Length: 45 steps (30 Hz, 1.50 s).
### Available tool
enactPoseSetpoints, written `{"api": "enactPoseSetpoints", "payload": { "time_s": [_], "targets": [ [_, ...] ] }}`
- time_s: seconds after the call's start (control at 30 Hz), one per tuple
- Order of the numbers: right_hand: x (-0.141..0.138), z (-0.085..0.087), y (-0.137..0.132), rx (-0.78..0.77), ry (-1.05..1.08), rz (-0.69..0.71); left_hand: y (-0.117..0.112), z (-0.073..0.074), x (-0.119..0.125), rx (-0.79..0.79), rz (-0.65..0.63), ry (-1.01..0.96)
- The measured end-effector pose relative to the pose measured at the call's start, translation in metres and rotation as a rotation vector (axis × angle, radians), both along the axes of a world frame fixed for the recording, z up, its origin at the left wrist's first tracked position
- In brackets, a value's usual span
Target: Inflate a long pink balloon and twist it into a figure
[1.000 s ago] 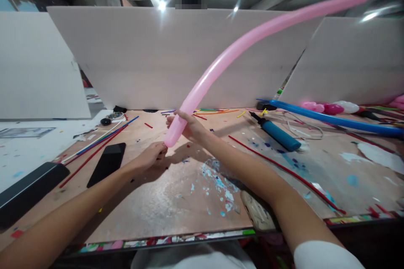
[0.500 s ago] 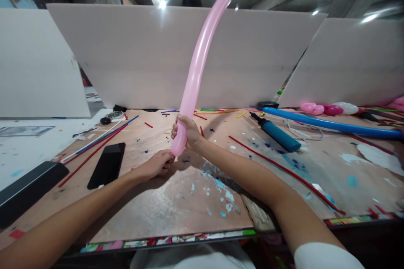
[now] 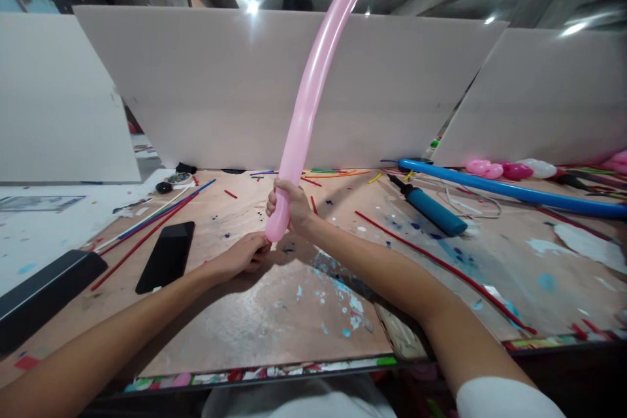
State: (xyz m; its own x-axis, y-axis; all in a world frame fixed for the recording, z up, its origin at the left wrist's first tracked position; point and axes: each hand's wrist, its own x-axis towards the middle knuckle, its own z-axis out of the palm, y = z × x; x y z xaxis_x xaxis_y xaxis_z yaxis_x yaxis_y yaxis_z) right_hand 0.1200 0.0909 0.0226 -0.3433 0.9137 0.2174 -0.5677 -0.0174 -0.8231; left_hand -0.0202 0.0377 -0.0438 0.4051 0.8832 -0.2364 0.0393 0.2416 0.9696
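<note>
A long pink balloon [image 3: 313,85] rises from the middle of the table and curves up out of the top of the view. My right hand [image 3: 290,204] is wrapped round it near its lower end. Just below, my left hand [image 3: 247,253] is closed in a pinch at the balloon's bottom tip, touching it. What the left fingers pinch is too small to see clearly.
A black phone [image 3: 166,256] lies left of my hands beside several thin coloured sticks [image 3: 151,221]. A blue hand pump [image 3: 431,207] and a long blue balloon [image 3: 509,192] lie to the right. Small pink and white balloons [image 3: 509,168] sit far right. White boards [image 3: 245,91] wall the table's back.
The pink balloon has swung from leaning far right to standing nearly upright. My right hand turned with it; my left hand stayed pinched at its lower tip.
</note>
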Motion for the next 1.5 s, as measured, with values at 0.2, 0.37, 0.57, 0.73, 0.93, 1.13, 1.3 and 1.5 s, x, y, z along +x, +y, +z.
{"api": "enactPoseSetpoints", "payload": {
  "time_s": [0.2, 0.37, 0.57, 0.73, 0.93, 1.13, 1.3, 1.5],
  "targets": [
    [-0.0003, 0.0007, -0.0009, -0.005, 0.012, 0.014, -0.0004, 0.0010, -0.0005, 0.003, -0.011, -0.006],
    [-0.0005, 0.0021, -0.0023, -0.013, 0.012, 0.025, -0.0004, 0.0020, -0.0001, -0.003, -0.007, -0.008],
    [-0.0011, 0.0023, -0.0019, -0.035, 0.016, 0.038, -0.0023, 0.0056, 0.0010, 0.001, -0.009, 0.004],
    [-0.0014, 0.0016, -0.0009, -0.045, 0.011, 0.042, -0.0004, 0.0033, 0.0001, -0.006, -0.016, -0.006],
    [-0.0014, 0.0005, -0.0011, -0.042, 0.006, 0.043, -0.0004, 0.0037, -0.0001, -0.009, -0.020, -0.011],
    [-0.0017, 0.0017, -0.0026, -0.038, -0.002, 0.031, -0.0027, 0.0067, 0.0006, -0.008, -0.023, 0.000],
    [-0.0018, 0.0022, -0.0030, -0.045, -0.001, 0.035, -0.0003, 0.0035, 0.0007, -0.012, -0.010, -0.016],
    [-0.0022, 0.0024, -0.0039, -0.049, -0.012, 0.020, -0.0004, 0.0031, -0.0001, -0.011, -0.016, -0.006]
  ]
}}
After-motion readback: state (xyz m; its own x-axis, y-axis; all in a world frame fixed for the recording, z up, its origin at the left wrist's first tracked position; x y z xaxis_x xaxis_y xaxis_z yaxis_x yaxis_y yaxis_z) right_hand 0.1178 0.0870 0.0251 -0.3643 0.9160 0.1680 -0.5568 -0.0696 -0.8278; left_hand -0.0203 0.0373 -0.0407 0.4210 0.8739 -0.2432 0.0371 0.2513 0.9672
